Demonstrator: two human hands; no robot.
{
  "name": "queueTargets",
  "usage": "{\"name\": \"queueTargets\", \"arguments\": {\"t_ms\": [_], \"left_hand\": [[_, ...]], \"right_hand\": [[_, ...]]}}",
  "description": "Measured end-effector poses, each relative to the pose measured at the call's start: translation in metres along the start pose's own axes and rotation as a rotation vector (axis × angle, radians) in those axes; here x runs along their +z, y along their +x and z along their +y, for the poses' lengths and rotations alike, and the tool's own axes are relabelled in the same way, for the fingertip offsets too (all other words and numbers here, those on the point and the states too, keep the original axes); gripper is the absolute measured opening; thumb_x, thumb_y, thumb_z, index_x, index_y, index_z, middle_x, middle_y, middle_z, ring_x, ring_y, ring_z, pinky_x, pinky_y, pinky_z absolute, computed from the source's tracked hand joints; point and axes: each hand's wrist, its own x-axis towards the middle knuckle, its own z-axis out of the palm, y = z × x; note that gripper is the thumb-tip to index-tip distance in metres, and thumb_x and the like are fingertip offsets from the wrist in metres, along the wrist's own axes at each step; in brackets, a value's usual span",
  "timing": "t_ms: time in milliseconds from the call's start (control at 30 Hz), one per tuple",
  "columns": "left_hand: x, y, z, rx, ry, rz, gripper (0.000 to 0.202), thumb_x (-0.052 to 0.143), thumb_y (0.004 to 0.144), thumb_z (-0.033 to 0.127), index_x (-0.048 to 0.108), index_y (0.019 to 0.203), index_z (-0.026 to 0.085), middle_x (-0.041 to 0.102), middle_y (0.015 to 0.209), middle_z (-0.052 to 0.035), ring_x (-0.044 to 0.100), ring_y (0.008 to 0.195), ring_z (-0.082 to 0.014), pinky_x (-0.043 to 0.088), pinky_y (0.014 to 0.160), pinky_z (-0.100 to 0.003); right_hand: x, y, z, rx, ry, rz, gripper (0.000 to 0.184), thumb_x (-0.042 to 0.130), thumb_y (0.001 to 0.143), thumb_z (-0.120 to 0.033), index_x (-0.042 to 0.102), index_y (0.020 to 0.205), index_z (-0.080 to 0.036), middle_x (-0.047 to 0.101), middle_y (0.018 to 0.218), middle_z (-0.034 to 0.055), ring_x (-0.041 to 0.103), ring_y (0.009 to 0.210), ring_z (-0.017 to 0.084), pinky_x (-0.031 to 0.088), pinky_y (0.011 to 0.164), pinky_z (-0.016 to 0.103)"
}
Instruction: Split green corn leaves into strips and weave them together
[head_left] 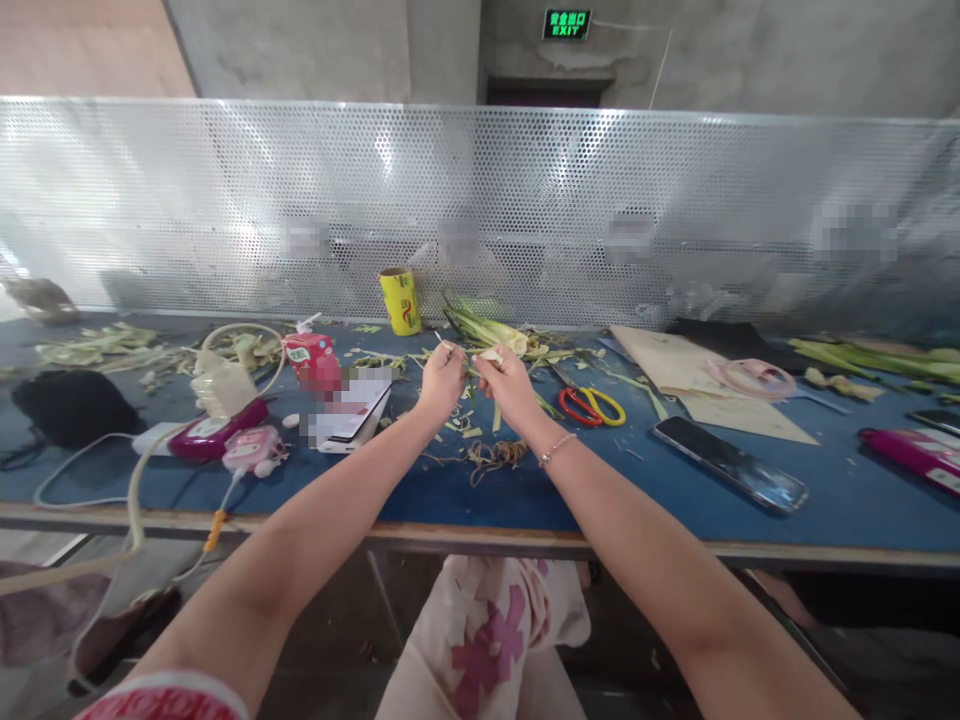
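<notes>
My left hand (pixel 444 376) is closed in a pinch over the middle of the table, and a thin pale strip (pixel 438 337) pokes out above its fingers. Close beside it, the fingers of my right hand (pixel 508 384) are pinched on a small whitish plant piece (pixel 491 356). Narrow green scraps show below and between the hands. Just behind them lies a bunch of green-and-white leafy stalks (pixel 487 328). A tangle of brown string (pixel 496 456) rests nearer me, and scissors with red and yellow handles (pixel 592 407) lie right of my right hand.
A yellow cardboard tube (pixel 400 302) stands before the perforated metal screen (pixel 300 180). Left are a pink drink carton (pixel 311 360), a propped phone (pixel 360 408), cables and a black pouch (pixel 71 408). Right are a phone (pixel 731 462), brown cardboard (pixel 660 365) and more stalks (pixel 892 362).
</notes>
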Motion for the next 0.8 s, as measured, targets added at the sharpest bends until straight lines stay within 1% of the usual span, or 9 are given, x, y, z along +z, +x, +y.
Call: {"name": "queueTargets", "arguments": {"t_ms": [100, 200, 300, 367, 433, 567, 600, 667, 800], "left_hand": [[-0.004, 0.005, -0.003, -0.033, 0.051, -0.047, 0.015, 0.05, 0.084, 0.031, 0.042, 0.077, 0.02, 0.031, 0.045, 0.0097, 0.024, 0.035, -0.0042, 0.019, 0.041, -0.018], [-0.014, 0.018, -0.014, -0.016, 0.217, 0.028, 0.015, 0.048, 0.083, 0.026, 0.045, 0.097, 0.021, 0.054, 0.066, 0.0027, 0.044, 0.048, -0.0088, 0.034, 0.048, -0.021], [-0.027, 0.028, -0.023, 0.21, 0.623, 0.168, 0.038, 0.058, 0.072, 0.011, 0.049, 0.108, 0.018, 0.058, 0.09, -0.0055, 0.056, 0.077, -0.0155, 0.045, 0.074, -0.031], [-0.032, 0.029, -0.023, 0.374, 0.823, 0.165, 0.051, 0.063, 0.064, 0.006, 0.052, 0.112, 0.017, 0.055, 0.1, -0.0085, 0.054, 0.092, -0.0193, 0.043, 0.086, -0.036], [-0.032, 0.025, -0.02, 0.511, 0.91, 0.023, 0.057, 0.067, 0.063, 0.009, 0.053, 0.117, 0.019, 0.054, 0.1, -0.0074, 0.054, 0.092, -0.0192, 0.044, 0.086, -0.036], [-0.023, 0.015, -0.014, 0.685, 0.961, -0.468, 0.046, 0.068, 0.071, 0.018, 0.059, 0.115, 0.024, 0.056, 0.09, -0.0036, 0.054, 0.082, -0.0154, 0.047, 0.077, -0.031], [-0.021, 0.014, -0.015, 0.706, 0.966, -0.553, 0.041, 0.066, 0.073, 0.019, 0.06, 0.113, 0.024, 0.057, 0.089, -0.0035, 0.055, 0.081, -0.0149, 0.047, 0.076, -0.031], [-0.02, 0.015, -0.018, 0.738, 0.967, -0.615, 0.03, 0.063, 0.077, 0.02, 0.064, 0.106, 0.022, 0.059, 0.085, -0.0037, 0.055, 0.079, -0.0143, 0.047, 0.074, -0.03], [-0.024, 0.019, -0.021, 0.788, 0.974, -0.588, 0.015, 0.061, 0.079, 0.023, 0.068, 0.091, 0.02, 0.062, 0.085, -0.0052, 0.057, 0.082, -0.0157, 0.047, 0.077, -0.031]], "right_hand": [[-0.005, 0.003, 0.006, 0.114, 0.134, 0.085, 0.019, 0.061, 0.077, -0.035, 0.047, 0.074, -0.022, 0.047, 0.048, -0.0083, 0.036, 0.039, 0.006, 0.026, 0.04, 0.02], [-0.01, 0.007, 0.006, 0.236, 0.304, 0.207, 0.012, 0.059, 0.078, -0.024, 0.048, 0.075, -0.02, 0.052, 0.051, -0.0065, 0.042, 0.042, 0.006, 0.033, 0.04, 0.018], [-0.014, 0.01, 0.002, 0.328, 0.435, 0.306, 0.007, 0.055, 0.079, -0.015, 0.051, 0.075, -0.019, 0.058, 0.057, -0.0038, 0.048, 0.045, 0.005, 0.041, 0.044, 0.016], [-0.015, 0.011, 0.0, 0.344, 0.496, 0.339, 0.01, 0.053, 0.078, -0.01, 0.051, 0.073, -0.018, 0.06, 0.06, -0.0029, 0.051, 0.048, 0.005, 0.044, 0.047, 0.015], [-0.015, 0.012, 0.001, 0.335, 0.547, 0.355, 0.013, 0.052, 0.075, -0.005, 0.052, 0.071, -0.018, 0.06, 0.061, -0.003, 0.052, 0.049, 0.005, 0.046, 0.049, 0.015], [-0.014, 0.014, 0.007, 0.302, 0.573, 0.356, 0.018, 0.053, 0.066, 0.0, 0.05, 0.064, -0.018, 0.055, 0.055, -0.0055, 0.052, 0.049, 0.006, 0.046, 0.049, 0.018], [-0.014, 0.014, 0.009, 0.296, 0.577, 0.341, 0.019, 0.053, 0.064, 0.001, 0.049, 0.063, -0.018, 0.055, 0.054, -0.006, 0.053, 0.05, 0.007, 0.046, 0.05, 0.019], [-0.014, 0.014, 0.012, 0.288, 0.586, 0.305, 0.021, 0.055, 0.06, 0.0, 0.047, 0.062, -0.019, 0.055, 0.054, -0.006, 0.057, 0.054, 0.01, 0.047, 0.052, 0.021], [-0.013, 0.015, 0.016, 0.293, 0.555, 0.25, 0.021, 0.061, 0.06, -0.006, 0.047, 0.064, -0.02, 0.056, 0.055, -0.005, 0.06, 0.06, 0.013, 0.047, 0.053, 0.023]]}}
